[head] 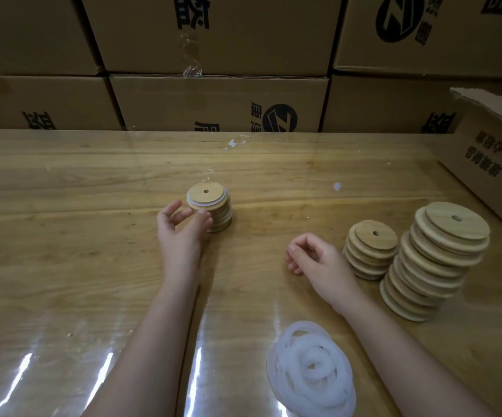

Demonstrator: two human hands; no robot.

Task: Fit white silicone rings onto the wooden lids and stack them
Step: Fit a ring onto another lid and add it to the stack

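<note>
A small stack of ringed wooden lids (213,206) stands mid-table, its top lid showing a white ring at the edge. My left hand (180,227) is at the stack's near-left side, fingers spread and touching the top lid's rim. My right hand (313,257) hovers over the table with fingers loosely curled and nothing in it. Two stacks of bare wooden lids stand to its right: a short stack (370,248) and a tall leaning stack (436,260). A heap of white silicone rings (311,368) lies near the front edge.
The wooden table (63,206) is covered with shiny clear film. Cardboard boxes (213,100) are stacked like a wall along the far side. An open cardboard box (490,164) sits at the right edge.
</note>
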